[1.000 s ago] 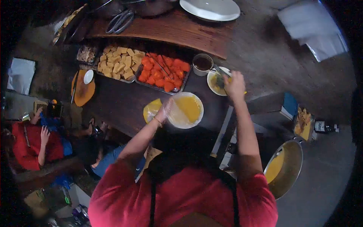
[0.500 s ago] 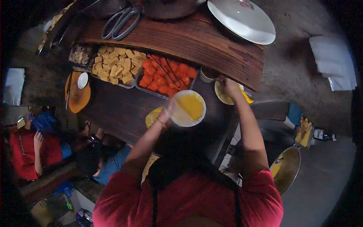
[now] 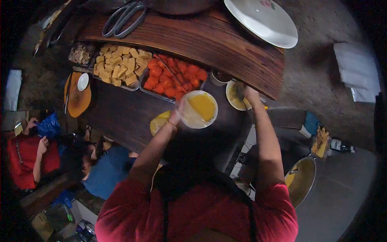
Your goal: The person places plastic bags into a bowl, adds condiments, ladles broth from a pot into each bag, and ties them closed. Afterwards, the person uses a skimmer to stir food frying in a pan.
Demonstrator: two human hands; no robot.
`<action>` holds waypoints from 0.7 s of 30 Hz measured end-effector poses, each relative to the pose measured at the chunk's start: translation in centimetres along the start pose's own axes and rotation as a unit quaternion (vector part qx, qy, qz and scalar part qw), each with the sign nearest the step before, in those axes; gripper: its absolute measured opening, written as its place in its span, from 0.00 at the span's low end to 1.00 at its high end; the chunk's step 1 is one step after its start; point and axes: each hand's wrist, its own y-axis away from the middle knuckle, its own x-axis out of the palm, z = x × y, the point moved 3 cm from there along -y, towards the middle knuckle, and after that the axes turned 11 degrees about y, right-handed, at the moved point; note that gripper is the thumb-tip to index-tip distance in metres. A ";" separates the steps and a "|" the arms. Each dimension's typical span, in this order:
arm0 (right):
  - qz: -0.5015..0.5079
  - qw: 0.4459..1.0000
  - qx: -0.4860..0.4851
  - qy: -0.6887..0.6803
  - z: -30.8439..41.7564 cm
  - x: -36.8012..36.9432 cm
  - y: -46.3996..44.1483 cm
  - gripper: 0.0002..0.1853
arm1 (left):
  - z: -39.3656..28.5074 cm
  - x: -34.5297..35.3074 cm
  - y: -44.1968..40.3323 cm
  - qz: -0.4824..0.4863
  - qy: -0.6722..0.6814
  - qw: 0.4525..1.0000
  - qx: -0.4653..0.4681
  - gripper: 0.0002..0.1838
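Observation:
My left hand (image 3: 175, 116) is closed on the left rim of a white bowl (image 3: 216, 112), slightly blurred by motion. Yellow liquid (image 3: 204, 106) fills its right part, and a paler, whitish mass shows on the left. My right hand (image 3: 251, 97) is at the right edge of a pale bowl (image 3: 231, 101) with dark greenish contents. Its fingers look drawn together; their tips and anything in them are hard to make out. A white cup (image 3: 218, 82) stands beside that bowl. Behind the left bowl, tongs (image 3: 171, 70) lie on orange-red chunks (image 3: 161, 83) in a tray.
Another tray holds tan blocks (image 3: 121, 66). A wooden shelf (image 3: 193, 36) spans the back, carrying scissors (image 3: 125, 20) and a white plate (image 3: 266, 24). An orange board (image 3: 78, 101) with a small white dish sits left. A large pot (image 3: 308, 181) stands right. People sit at lower left.
The whole view has shifted slightly. My right hand has drawn back toward the bowl's right edge, showing its dark contents. My left hand still grips the white bowl.

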 end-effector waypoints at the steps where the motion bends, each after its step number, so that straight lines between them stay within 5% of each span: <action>1: 0.030 0.999 0.026 0.011 0.3 1.1 -0.5 0.11 | 0.6 -0.2 -0.2 -0.013 -0.002 1.000 -0.002 0.28; 6: 0.030 0.999 0.020 0.032 0.6 3.8 -0.4 0.10 | 5.4 -2.7 -1.1 -0.077 -0.038 0.996 -0.009 0.29; 11: 0.108 0.967 0.053 -0.226 -8.0 12.6 0.9 0.07 | 1.0 -0.3 -0.2 -0.044 0.019 0.999 -0.021 0.30; 17: 0.166 0.922 0.188 -0.294 -1.3 0.1 1.1 0.09 | -0.5 0.4 0.4 -0.034 0.001 0.999 -0.017 0.31; 21: 0.109 0.962 0.085 -0.234 1.5 -6.5 2.2 0.09 | 2.2 -0.8 -0.3 -0.066 -0.004 0.997 -0.039 0.31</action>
